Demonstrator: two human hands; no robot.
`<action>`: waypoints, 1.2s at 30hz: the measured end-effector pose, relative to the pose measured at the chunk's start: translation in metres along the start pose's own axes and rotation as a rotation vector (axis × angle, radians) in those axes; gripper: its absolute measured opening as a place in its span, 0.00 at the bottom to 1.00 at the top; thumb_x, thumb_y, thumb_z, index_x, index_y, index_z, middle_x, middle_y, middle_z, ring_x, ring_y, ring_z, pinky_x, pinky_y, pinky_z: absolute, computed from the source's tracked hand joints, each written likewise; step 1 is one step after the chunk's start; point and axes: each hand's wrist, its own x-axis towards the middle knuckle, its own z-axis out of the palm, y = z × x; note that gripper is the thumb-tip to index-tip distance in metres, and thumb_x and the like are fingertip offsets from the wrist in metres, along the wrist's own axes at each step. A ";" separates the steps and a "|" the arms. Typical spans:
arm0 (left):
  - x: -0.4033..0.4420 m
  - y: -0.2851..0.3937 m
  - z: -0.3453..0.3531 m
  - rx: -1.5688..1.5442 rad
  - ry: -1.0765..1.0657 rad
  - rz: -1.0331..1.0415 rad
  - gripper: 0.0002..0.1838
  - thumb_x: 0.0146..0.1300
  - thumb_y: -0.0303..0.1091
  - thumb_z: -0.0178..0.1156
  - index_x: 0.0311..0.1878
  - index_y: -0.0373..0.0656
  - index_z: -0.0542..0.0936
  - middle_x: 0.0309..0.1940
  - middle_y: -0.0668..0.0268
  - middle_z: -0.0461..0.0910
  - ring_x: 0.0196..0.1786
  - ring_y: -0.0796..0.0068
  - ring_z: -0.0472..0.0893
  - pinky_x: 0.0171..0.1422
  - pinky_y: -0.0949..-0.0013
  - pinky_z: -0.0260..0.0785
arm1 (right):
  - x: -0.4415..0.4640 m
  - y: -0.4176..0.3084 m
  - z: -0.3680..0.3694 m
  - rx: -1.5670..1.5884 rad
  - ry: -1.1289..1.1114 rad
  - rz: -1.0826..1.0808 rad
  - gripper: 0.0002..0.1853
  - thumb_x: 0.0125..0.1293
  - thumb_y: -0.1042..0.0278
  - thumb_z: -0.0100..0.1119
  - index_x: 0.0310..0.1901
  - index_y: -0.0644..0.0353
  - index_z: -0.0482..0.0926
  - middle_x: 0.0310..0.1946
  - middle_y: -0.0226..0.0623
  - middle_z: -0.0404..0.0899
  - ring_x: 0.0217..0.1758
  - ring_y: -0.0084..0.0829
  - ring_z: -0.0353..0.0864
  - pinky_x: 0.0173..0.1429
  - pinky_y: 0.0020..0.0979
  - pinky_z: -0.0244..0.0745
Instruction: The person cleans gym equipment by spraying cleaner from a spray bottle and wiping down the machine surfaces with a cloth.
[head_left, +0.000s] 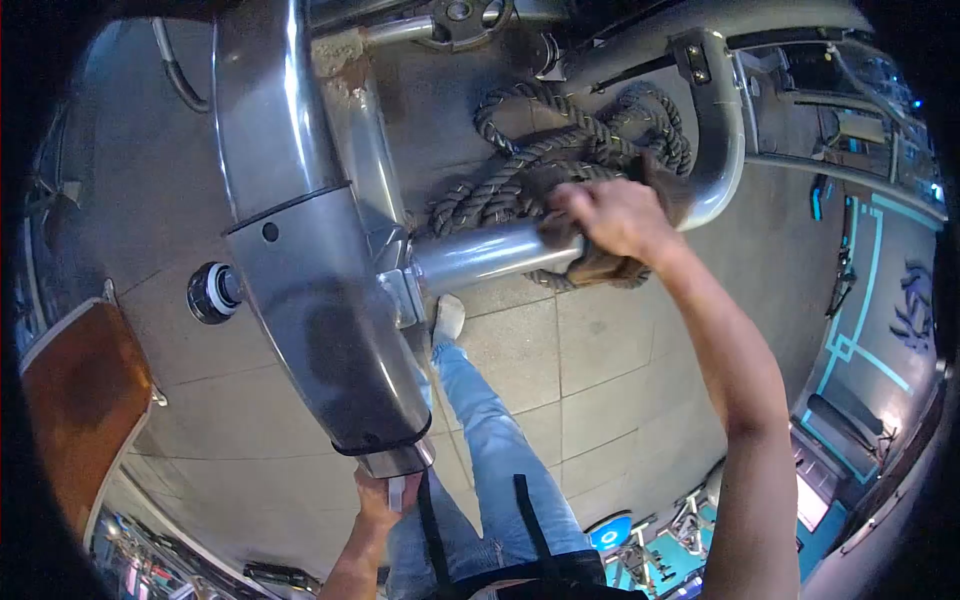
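My right hand [625, 222] presses a dark brown cloth [598, 262] onto a shiny metal crossbar [490, 252], with its fingers closed around the cloth and slightly blurred. The cloth drapes over the bar on both sides. Down at the lower end of a thick grey metal tube [330, 330], my left hand [378, 498] grips the bright inner end piece [398, 460]; its fingers are partly hidden behind it. A black and silver adjustment knob [210, 292] sticks out from the tube's left side.
A thick black rope [590, 130] lies coiled on the tiled floor [520, 350] behind the crossbar. The bar curves up at the right into a metal upright [722, 110]. A brown padded seat [85, 400] stands at the left. Gym equipment [660, 560] and a blue-lined mat [890, 330] lie farther off.
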 end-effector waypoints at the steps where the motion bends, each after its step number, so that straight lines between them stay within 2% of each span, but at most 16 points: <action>1: 0.006 0.014 -0.003 0.084 0.011 0.061 0.15 0.58 0.35 0.69 0.46 0.41 0.80 0.39 0.58 0.83 0.38 0.57 0.85 0.41 0.62 0.78 | 0.005 0.018 0.008 -0.104 0.072 0.093 0.29 0.75 0.41 0.36 0.49 0.52 0.85 0.38 0.48 0.85 0.46 0.48 0.86 0.54 0.50 0.78; 3: 0.003 0.029 -0.007 0.150 0.014 0.091 0.14 0.59 0.38 0.68 0.45 0.42 0.81 0.37 0.58 0.84 0.37 0.57 0.85 0.41 0.62 0.78 | 0.004 0.015 0.029 -0.337 0.298 0.048 0.24 0.74 0.50 0.41 0.40 0.56 0.85 0.32 0.44 0.85 0.40 0.45 0.87 0.45 0.50 0.79; 5: 0.006 0.037 -0.009 0.112 -0.014 0.061 0.20 0.63 0.47 0.67 0.50 0.43 0.80 0.40 0.64 0.85 0.44 0.64 0.85 0.49 0.64 0.78 | -0.007 -0.029 0.045 -0.459 0.447 0.108 0.17 0.70 0.57 0.46 0.35 0.57 0.83 0.32 0.40 0.85 0.36 0.40 0.86 0.43 0.47 0.76; 7: 0.018 0.060 -0.010 0.145 -0.056 0.135 0.17 0.62 0.44 0.65 0.47 0.42 0.80 0.38 0.60 0.84 0.41 0.60 0.86 0.43 0.62 0.78 | -0.011 -0.085 0.058 -0.014 0.634 -0.018 0.13 0.67 0.60 0.48 0.37 0.55 0.82 0.37 0.39 0.85 0.38 0.40 0.84 0.45 0.42 0.72; 9: 0.019 0.063 -0.011 0.058 -0.122 0.099 0.13 0.60 0.35 0.67 0.45 0.41 0.81 0.38 0.58 0.85 0.38 0.60 0.86 0.40 0.63 0.79 | -0.014 -0.135 0.074 0.111 0.720 -0.165 0.12 0.65 0.60 0.51 0.36 0.56 0.81 0.41 0.41 0.85 0.48 0.41 0.82 0.52 0.45 0.71; 12: 0.020 0.055 -0.020 0.228 -0.245 0.206 0.15 0.61 0.38 0.67 0.47 0.41 0.80 0.37 0.55 0.83 0.40 0.55 0.85 0.40 0.60 0.79 | -0.016 -0.126 0.081 0.188 0.868 -0.509 0.13 0.63 0.56 0.56 0.33 0.58 0.82 0.41 0.44 0.85 0.54 0.41 0.80 0.55 0.46 0.72; 14: 0.023 0.054 -0.024 0.261 -0.214 0.292 0.16 0.61 0.39 0.68 0.47 0.40 0.80 0.37 0.53 0.82 0.40 0.52 0.84 0.40 0.58 0.79 | -0.024 -0.085 0.064 0.053 0.759 -0.609 0.17 0.61 0.52 0.60 0.34 0.61 0.82 0.41 0.47 0.84 0.52 0.44 0.82 0.55 0.47 0.74; 16: 0.024 0.050 -0.028 0.252 -0.142 0.342 0.16 0.61 0.40 0.68 0.47 0.40 0.80 0.38 0.52 0.81 0.38 0.48 0.83 0.40 0.56 0.78 | -0.023 -0.036 0.031 0.082 0.392 -0.278 0.20 0.66 0.47 0.56 0.38 0.57 0.84 0.36 0.46 0.85 0.41 0.45 0.85 0.49 0.45 0.79; 17: 0.028 0.056 -0.028 0.228 -0.111 0.324 0.16 0.61 0.40 0.68 0.47 0.40 0.80 0.38 0.51 0.81 0.38 0.48 0.83 0.39 0.56 0.78 | -0.020 -0.007 0.029 -0.040 0.382 -0.091 0.24 0.71 0.43 0.48 0.38 0.54 0.85 0.35 0.46 0.85 0.41 0.45 0.86 0.50 0.45 0.79; 19: 0.035 0.073 -0.032 0.186 -0.062 0.282 0.17 0.61 0.40 0.68 0.47 0.39 0.80 0.38 0.50 0.80 0.38 0.47 0.83 0.39 0.55 0.78 | -0.011 0.011 0.003 -0.033 0.099 0.086 0.32 0.72 0.36 0.40 0.44 0.58 0.85 0.44 0.50 0.85 0.50 0.50 0.84 0.56 0.47 0.76; 23: 0.025 0.068 -0.031 0.143 -0.059 0.271 0.17 0.60 0.40 0.68 0.46 0.38 0.80 0.39 0.50 0.80 0.39 0.48 0.83 0.39 0.54 0.77 | 0.034 -0.022 0.007 0.039 -0.296 0.051 0.35 0.74 0.33 0.33 0.57 0.54 0.82 0.58 0.52 0.78 0.63 0.50 0.77 0.68 0.46 0.69; 25: 0.017 0.061 -0.022 0.189 -0.046 0.277 0.16 0.60 0.39 0.68 0.45 0.38 0.80 0.38 0.50 0.80 0.39 0.48 0.83 0.39 0.54 0.77 | 0.053 -0.082 0.008 0.053 -0.519 -0.111 0.29 0.76 0.41 0.34 0.63 0.49 0.77 0.60 0.50 0.78 0.64 0.47 0.76 0.69 0.44 0.68; 28: -0.003 0.037 0.001 0.314 -0.094 0.294 0.16 0.59 0.39 0.69 0.44 0.39 0.80 0.34 0.50 0.80 0.38 0.48 0.82 0.40 0.53 0.76 | 0.083 -0.149 0.057 0.133 -0.368 -0.638 0.20 0.72 0.55 0.41 0.48 0.56 0.81 0.48 0.52 0.83 0.57 0.53 0.80 0.61 0.49 0.74; 30: -0.009 0.039 0.015 0.408 -0.134 0.267 0.16 0.58 0.39 0.69 0.43 0.39 0.79 0.31 0.50 0.79 0.36 0.47 0.81 0.39 0.53 0.76 | 0.077 -0.159 0.058 0.085 -0.305 -0.605 0.18 0.67 0.55 0.47 0.42 0.58 0.84 0.47 0.50 0.84 0.52 0.52 0.83 0.55 0.48 0.78; 32: -0.001 0.056 0.042 0.382 -0.021 0.240 0.18 0.57 0.41 0.70 0.41 0.37 0.78 0.31 0.50 0.76 0.34 0.46 0.79 0.39 0.52 0.75 | 0.051 -0.147 0.038 0.170 -0.229 -0.560 0.18 0.65 0.56 0.50 0.37 0.62 0.85 0.46 0.51 0.84 0.50 0.50 0.84 0.53 0.46 0.79; 36: 0.015 0.096 0.077 0.335 -0.093 0.155 0.20 0.58 0.42 0.70 0.40 0.33 0.77 0.37 0.49 0.76 0.34 0.46 0.79 0.38 0.53 0.74 | 0.000 -0.071 0.020 0.294 0.064 -0.537 0.20 0.65 0.53 0.53 0.34 0.66 0.80 0.40 0.52 0.82 0.46 0.50 0.82 0.49 0.46 0.78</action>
